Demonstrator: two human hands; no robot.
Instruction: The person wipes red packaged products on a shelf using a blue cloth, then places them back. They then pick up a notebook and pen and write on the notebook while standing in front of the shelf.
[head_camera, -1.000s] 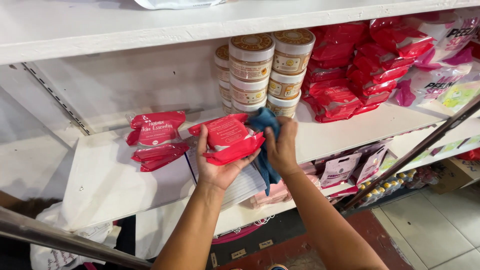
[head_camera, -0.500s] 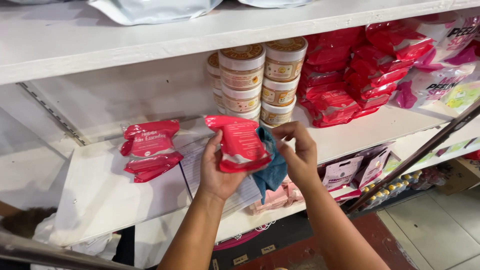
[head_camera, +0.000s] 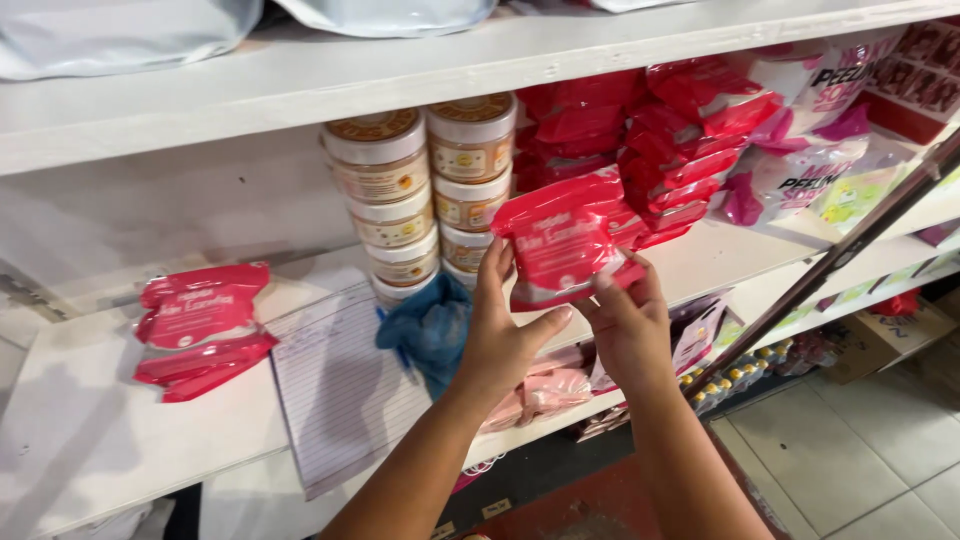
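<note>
Clearly, both hands, left (head_camera: 505, 340) and right (head_camera: 625, 335), pinch the red pouch (head_camera: 565, 240) by its lower edge only, so the slick packet could slip onto the white shelf (head_camera: 120, 450).

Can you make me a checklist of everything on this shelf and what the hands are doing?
Surface: white shelf, another shelf above.
Things in hand: red pouch, held up in front of the shelf.
Clutter: small pile of red pouches on the left, lined paper sheet, blue cloth, stacked jars, bigger heap of red pouches.
Hands: left hand and right hand both grip the pouch.
Cables: nothing seen.
Surroundings: tiled floor, dark slanted pole.
</note>
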